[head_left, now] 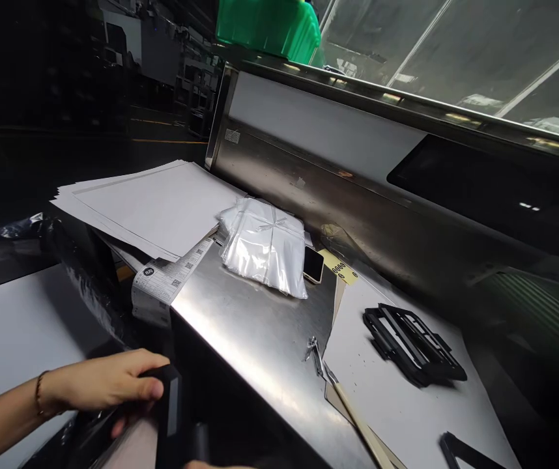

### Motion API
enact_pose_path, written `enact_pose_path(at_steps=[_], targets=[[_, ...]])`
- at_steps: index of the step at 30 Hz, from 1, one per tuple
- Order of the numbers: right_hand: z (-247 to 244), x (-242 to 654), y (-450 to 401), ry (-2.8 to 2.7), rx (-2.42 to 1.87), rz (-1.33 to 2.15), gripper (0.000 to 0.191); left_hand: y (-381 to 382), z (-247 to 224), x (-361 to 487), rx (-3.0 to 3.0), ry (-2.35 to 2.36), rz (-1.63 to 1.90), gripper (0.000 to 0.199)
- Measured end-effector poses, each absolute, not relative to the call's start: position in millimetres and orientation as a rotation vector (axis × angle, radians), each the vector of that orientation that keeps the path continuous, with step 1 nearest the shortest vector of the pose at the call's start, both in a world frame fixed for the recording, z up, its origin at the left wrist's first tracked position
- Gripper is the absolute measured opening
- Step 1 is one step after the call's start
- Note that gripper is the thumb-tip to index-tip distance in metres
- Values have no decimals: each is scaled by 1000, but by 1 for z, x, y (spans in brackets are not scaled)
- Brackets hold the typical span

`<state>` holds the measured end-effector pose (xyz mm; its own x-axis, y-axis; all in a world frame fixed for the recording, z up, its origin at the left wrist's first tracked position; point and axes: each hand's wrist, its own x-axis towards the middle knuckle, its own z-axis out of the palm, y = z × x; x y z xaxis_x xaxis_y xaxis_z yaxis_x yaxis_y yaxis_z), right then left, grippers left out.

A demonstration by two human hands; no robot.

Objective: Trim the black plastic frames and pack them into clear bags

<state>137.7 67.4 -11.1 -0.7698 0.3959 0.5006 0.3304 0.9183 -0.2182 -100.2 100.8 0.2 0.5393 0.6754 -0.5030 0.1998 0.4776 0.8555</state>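
Observation:
At the lower left, my left hand [108, 384] has its thumb and fingers closed round the edge of a black part [169, 404], with a pale surface below it. Only a sliver of my right hand [215, 466] shows at the bottom edge, right of that part; its fingers are hidden. Dark plastic film [88, 293] lies left of the metal table [240, 326]. On the white sheet [377, 404] at the right rest a black frame-shaped part [414, 345] and another black part [465, 453], partly cut off. A tool with a pale handle [358, 417] lies beside them.
Stacked white sheets [147, 208] overhang the table's left corner, above a printed label [165, 280]. Tied clear plastic bags [267, 244] lie beside a phone [313, 265] and a yellow card [341, 267]. A metal back wall [309, 176] rises behind, with a green bin [270, 29] on top.

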Motion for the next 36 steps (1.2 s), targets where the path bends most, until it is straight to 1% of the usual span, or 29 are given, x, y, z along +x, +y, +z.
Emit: enact_pose_path(at_steps=[2,5,8,10,14,19,23,27,32,33,36], targets=[[3,155,85,-2487,-606,140,24,96,-8,-95,962,1028,427,46],[18,187,140,-2333,-908,40,26,82,-22,-94,785,1125,556,47],[13,210,210,-2192,-1196,-22,22,67,-35,-91,641,1153,633,47],[3,215,248,-2209,-1327,4,24,59,-42,-88,514,1141,677,47],[-3,214,285,-2328,-1479,185,25,50,-52,-86,338,1074,767,49],[10,216,293,-2306,-1619,525,24,47,-55,-91,283,1028,781,52],[24,220,276,-2108,-1695,786,25,46,-51,-90,308,1027,810,49],[25,202,213,-1900,-1634,1061,22,45,-40,-73,439,956,943,46],[-2,141,94,-1719,-1425,1405,21,42,-31,-42,531,903,904,46],[-9,130,75,-1671,-1392,1441,22,40,-30,-38,543,911,880,44],[-21,110,36,-1530,-1319,1530,23,32,-27,-34,568,984,811,29]])
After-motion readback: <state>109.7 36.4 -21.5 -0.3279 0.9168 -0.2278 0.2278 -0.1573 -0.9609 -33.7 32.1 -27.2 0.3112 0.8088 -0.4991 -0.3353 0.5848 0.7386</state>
